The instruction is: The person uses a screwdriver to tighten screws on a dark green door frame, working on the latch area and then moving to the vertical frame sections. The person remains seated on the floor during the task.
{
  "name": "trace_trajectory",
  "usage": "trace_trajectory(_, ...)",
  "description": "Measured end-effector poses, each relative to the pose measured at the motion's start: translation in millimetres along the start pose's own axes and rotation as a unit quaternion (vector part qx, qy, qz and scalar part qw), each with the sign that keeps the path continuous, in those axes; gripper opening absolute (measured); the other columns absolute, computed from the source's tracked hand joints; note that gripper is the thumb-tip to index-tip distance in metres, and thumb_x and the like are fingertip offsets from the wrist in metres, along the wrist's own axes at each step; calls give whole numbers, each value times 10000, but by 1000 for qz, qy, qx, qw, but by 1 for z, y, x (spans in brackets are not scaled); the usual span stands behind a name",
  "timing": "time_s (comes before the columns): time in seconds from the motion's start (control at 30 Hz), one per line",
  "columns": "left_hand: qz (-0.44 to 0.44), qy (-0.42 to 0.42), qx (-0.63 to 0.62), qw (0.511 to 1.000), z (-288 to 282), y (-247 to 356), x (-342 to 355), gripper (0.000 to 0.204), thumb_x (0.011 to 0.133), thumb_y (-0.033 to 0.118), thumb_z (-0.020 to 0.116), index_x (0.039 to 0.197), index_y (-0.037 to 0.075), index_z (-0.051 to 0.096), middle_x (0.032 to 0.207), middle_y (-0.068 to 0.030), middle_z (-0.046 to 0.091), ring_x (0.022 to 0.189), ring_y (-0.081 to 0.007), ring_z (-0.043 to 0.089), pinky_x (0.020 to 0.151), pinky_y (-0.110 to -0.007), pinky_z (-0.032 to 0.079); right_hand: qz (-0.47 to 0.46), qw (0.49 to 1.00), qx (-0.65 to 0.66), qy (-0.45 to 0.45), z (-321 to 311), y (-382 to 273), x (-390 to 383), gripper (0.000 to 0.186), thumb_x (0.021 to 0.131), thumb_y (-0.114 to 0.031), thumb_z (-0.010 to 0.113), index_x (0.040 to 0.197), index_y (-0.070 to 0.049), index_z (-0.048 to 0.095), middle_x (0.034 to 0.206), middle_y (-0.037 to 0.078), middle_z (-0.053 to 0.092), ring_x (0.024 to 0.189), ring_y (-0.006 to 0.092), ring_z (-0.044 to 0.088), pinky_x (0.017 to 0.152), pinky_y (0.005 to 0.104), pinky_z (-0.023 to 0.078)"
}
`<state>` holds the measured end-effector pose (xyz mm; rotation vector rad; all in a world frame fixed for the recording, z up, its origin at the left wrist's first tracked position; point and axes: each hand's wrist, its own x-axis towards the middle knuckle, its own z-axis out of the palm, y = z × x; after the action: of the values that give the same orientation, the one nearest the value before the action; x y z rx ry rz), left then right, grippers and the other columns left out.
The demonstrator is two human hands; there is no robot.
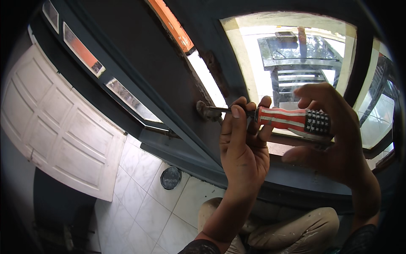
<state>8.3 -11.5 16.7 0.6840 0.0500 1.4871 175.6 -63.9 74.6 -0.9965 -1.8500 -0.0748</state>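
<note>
My left hand [245, 154] is closed around the shaft of a screwdriver [281, 117], thumb and fingers pinching it just ahead of the handle. The handle is red and white striped, with white stars on a black end. Its tip points left, reaching a worn, rounded metal fitting [202, 111] on the edge of a dark door panel [139, 55]; the exact contact is too small to tell. Around the handle's rear end my right hand [344, 137] is open, thumb and fingers spread apart. Whether its palm touches the handle cannot be seen.
A glazed window [292, 63] in a dark frame stands behind the hands. To the left is a white panelled door [63, 118]. A round dark lid or dish [171, 178] lies on the white tiled floor [165, 220]. My bent legs [292, 235] are below.
</note>
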Motion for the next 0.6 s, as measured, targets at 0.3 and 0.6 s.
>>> trace_trajectory(0.3,2,-8,-7,1000,3,-5,-1,377,1079,240,583,1371,7,533,1203,-87,691,1267,-300,642,998,-392,642,-6,1000,-16,-12,4,11,-10,331,922,-189,721,1142,-17,542,868,94,627,644,138,610,656,309,541)
trace_trajectory(0.6,15,5,-27,1000,3,-7,2,358,1088,226,566,1381,21,553,1182,-93,686,1255,-281,648,977,-358,642,267,950,133,-90,-3,-6,-4,335,964,-246,692,1150,-15,537,901,102,606,607,121,581,598,289,509)
